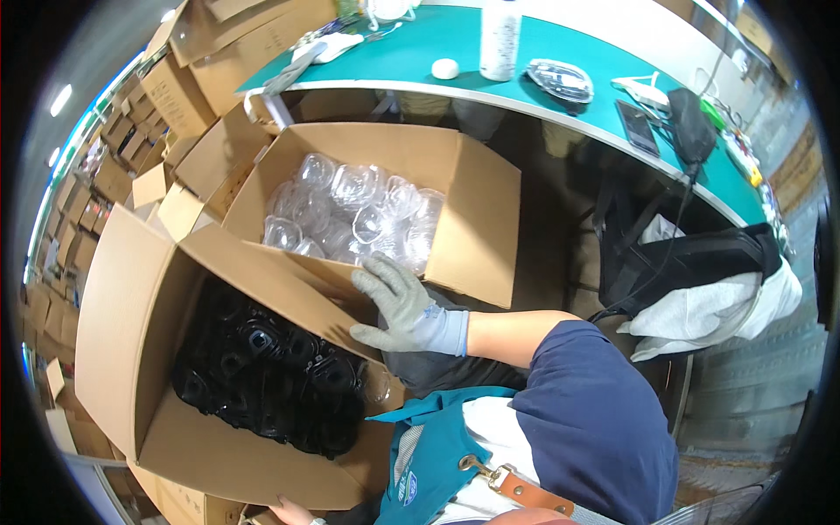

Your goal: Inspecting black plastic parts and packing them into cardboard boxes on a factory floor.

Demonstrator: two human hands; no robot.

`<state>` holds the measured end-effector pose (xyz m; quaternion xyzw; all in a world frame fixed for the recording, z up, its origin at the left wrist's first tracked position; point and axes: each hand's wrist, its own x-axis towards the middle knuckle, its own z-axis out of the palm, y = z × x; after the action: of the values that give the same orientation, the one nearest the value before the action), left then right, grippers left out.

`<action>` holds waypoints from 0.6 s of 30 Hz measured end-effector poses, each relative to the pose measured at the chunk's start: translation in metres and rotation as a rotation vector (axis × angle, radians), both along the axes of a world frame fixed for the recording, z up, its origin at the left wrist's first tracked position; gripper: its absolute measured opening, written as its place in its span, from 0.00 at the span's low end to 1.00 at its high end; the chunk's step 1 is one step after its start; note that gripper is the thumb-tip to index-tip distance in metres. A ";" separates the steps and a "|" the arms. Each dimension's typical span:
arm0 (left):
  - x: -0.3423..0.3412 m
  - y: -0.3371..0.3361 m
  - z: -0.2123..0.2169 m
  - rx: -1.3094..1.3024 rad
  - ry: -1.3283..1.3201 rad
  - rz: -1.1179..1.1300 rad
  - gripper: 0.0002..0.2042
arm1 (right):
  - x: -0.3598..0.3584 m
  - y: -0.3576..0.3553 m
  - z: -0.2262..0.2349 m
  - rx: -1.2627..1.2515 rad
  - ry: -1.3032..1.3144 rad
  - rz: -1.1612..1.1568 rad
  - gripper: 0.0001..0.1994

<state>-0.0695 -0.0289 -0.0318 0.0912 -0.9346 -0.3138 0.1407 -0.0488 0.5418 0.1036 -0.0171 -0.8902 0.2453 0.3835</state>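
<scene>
My right hand (398,306), in a grey glove, lies with fingers spread against the end of a raised cardboard flap (271,284). That flap belongs to the near cardboard box (262,472), which contains black plastic parts (262,367) and one clear round piece (375,382). At the lower edge, my left hand (290,511) touches the near side of this box; most of its fingers are hidden or cut off. Just beyond the flap stands a second cardboard box (477,219), holding many clear plastic cups or covers (350,210).
A green workbench (420,39) runs behind the boxes, with a white bottle (500,39), a clear-wrapped item (560,80) and a phone (637,128) on it. A black bag with white cloth (700,280) is at the right. Cardboard boxes are stacked at the left.
</scene>
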 end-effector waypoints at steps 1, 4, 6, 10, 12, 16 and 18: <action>-0.008 -0.020 -0.002 -0.190 -0.092 0.010 0.19 | 0.005 0.007 -0.002 -0.002 0.007 -0.019 0.40; -0.040 -0.044 -0.003 -0.422 -0.124 0.023 0.18 | 0.024 0.025 -0.005 -0.001 0.045 -0.003 0.39; -0.067 -0.047 0.005 -0.271 0.027 -0.006 0.18 | 0.038 0.032 -0.004 0.008 0.035 -0.016 0.39; -0.116 -0.042 0.029 -0.305 0.327 -0.382 0.17 | 0.072 0.049 -0.004 0.029 0.011 -0.058 0.38; -0.132 -0.052 0.039 0.000 0.466 -0.776 0.17 | 0.089 0.056 -0.005 0.008 0.007 -0.078 0.39; -0.199 -0.033 0.062 -0.037 -0.377 0.136 0.17 | 0.133 0.084 0.021 -0.009 0.099 -0.170 0.40; -0.232 -0.048 0.079 -0.135 -0.315 0.177 0.16 | 0.151 0.119 0.074 0.243 0.217 -0.323 0.38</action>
<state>-0.3011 -0.0766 0.0475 0.2114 -0.9523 -0.2185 0.0258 0.1017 0.6607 0.1775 -0.0868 -0.8523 0.0723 0.5107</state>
